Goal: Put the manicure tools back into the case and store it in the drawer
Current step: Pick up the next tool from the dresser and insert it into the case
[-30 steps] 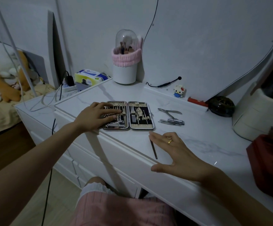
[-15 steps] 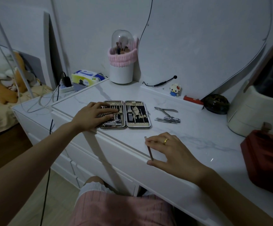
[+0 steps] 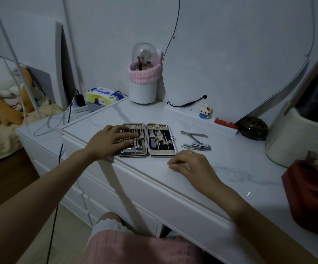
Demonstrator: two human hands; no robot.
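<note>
An open manicure case (image 3: 162,138) lies flat near the front edge of the white vanity top (image 3: 230,168), with metal tools strapped into both halves. My left hand (image 3: 108,141) rests flat on the case's left half, fingers spread. Just in front of the case's right half, my right hand (image 3: 192,164) sits on the table with its fingers curled around a thin stick-like tool that is almost fully hidden. Nail clippers and nippers (image 3: 196,140) lie loose to the right of the case. White drawer fronts (image 3: 135,187) run below the table edge.
At the back stand a brush holder with a pink band (image 3: 143,80), a tissue pack (image 3: 102,96), a small toy figure (image 3: 204,111), a red item (image 3: 225,121) and a dark round object (image 3: 253,128). A white organiser (image 3: 297,140) and red bag (image 3: 312,195) crowd the right.
My right hand closed its fingers on the thin tool that lay near the table edge and drew it up toward the case. The left hand stayed on the case.
</note>
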